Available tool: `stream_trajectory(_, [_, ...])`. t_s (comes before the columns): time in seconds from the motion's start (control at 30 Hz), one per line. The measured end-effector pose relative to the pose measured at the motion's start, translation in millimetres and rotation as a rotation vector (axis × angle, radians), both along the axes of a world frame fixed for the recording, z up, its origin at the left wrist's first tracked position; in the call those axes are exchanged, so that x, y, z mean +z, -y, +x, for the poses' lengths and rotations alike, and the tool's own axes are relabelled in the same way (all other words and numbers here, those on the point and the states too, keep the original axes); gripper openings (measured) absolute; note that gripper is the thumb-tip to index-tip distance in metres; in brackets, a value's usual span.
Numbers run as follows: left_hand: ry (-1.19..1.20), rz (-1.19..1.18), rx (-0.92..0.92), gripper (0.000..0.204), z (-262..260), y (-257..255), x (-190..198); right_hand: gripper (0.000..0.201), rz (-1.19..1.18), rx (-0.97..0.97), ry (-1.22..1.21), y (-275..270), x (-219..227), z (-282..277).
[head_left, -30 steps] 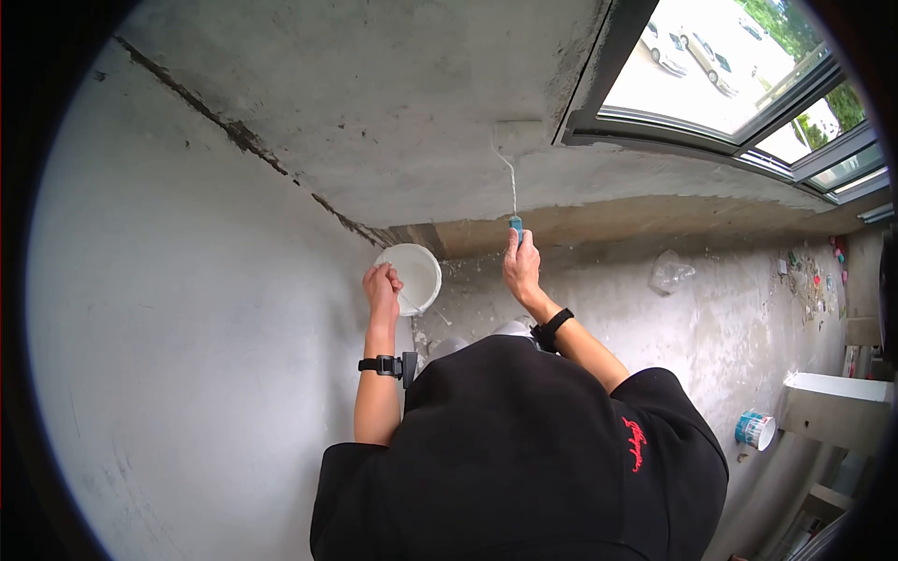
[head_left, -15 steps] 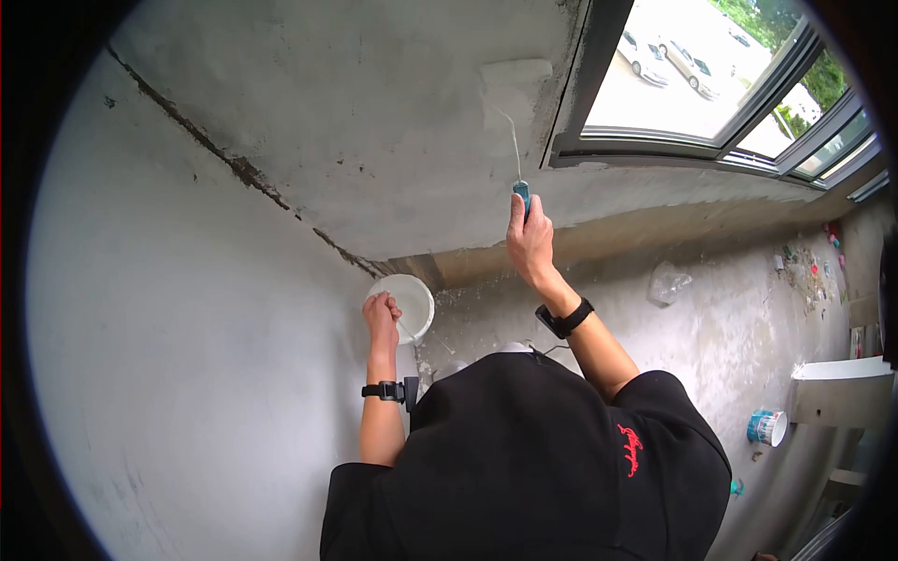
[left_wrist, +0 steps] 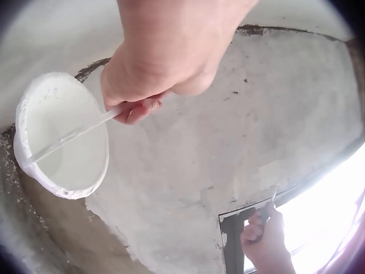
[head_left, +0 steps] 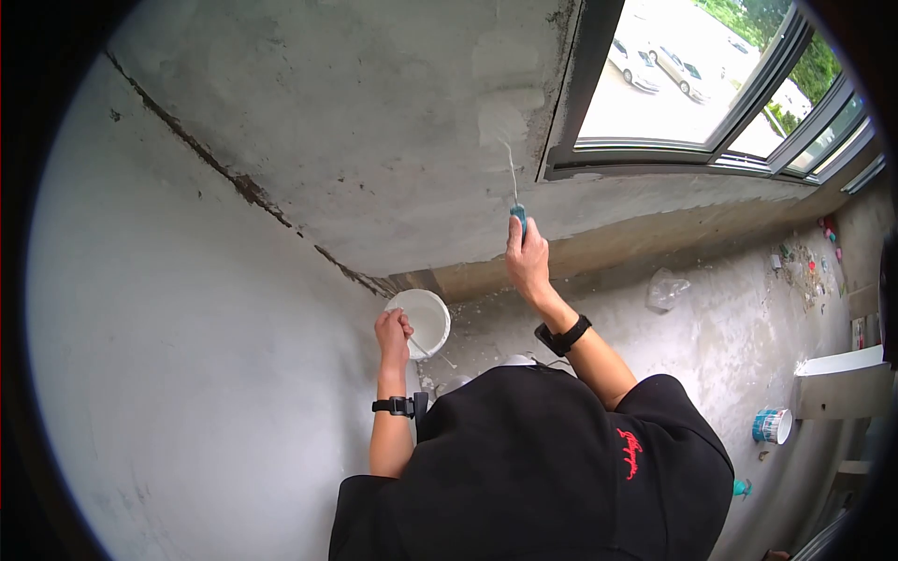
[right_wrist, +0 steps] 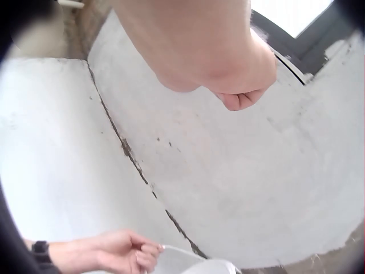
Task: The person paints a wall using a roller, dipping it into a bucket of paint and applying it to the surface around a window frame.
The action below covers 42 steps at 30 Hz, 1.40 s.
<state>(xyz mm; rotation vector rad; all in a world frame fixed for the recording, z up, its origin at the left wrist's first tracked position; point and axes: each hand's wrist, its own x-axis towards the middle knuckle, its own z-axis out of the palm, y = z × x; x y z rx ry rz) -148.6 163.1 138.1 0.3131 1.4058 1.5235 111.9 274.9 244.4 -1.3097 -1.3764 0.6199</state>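
Observation:
My right hand grips the blue handle of a paint roller, fingers wrapped round it and thumb along it. The roller's thin white rod runs up to the grey wall, where its head blends into a pale damp patch beside the window frame. Low on the left, my left hand holds a white bucket by its bail handle, which crosses the bucket's mouth. White-coated walls and rim show inside the bucket. In the right wrist view, curled fingers hide the roller's grip.
A dark-framed window borders the wall on the right. A cracked corner seam divides the two walls. On the floor lie a clear plastic bag, a blue-and-white tub and scattered debris.
My right hand pushed the roller up the wall, then drew it partway down. A lighter patch shows where it passed. My left hand keeps hold of the bucket; the head view shifted slightly.

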Motion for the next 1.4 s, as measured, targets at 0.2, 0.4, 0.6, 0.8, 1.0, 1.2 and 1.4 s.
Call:
stream_trajectory(0.2, [-0.024, -0.022, -0.018, 0.015, -2.0, 3.9, -5.2, 0.037, -0.177, -0.003, 0.103, 30.7, -77.3, 5.4])
stream_trajectory(0.4, [-0.034, -0.04, -0.012, 0.013, -5.1, 5.9, -12.5, 0.038, -0.261, 0.009, 0.159, 43.9, -140.0, 9.1])
stream_trajectory(0.6, [-0.051, -0.038, -0.009, 0.013, -3.3, 6.4, -10.3, 0.039, -0.252, -0.012, 0.149, 41.7, -128.1, 7.4])
stream_trajectory(0.8, [-0.068, -0.055, -0.044, 0.013, -4.2, 2.3, -15.9, 0.037, -0.128, -0.034, 0.048, 19.4, -57.4, 1.4])
stream_trajectory(1.0, [-0.067, -0.064, -0.067, 0.015, 2.0, 4.0, -15.3, 0.036, 0.124, -0.094, 0.046, -14.3, 45.6, 10.5])
stream_trajectory(1.2, [-0.075, -0.072, -0.117, 0.014, 8.4, 7.8, -11.2, 0.039, 0.279, -0.064, 0.042, -49.1, 155.2, 13.0])
stream_trajectory(1.4, [-0.084, -0.087, -0.134, 0.011, 3.3, 5.9, -21.7, 0.037, 0.37, -0.052, 0.041, -54.5, 170.0, 7.3])
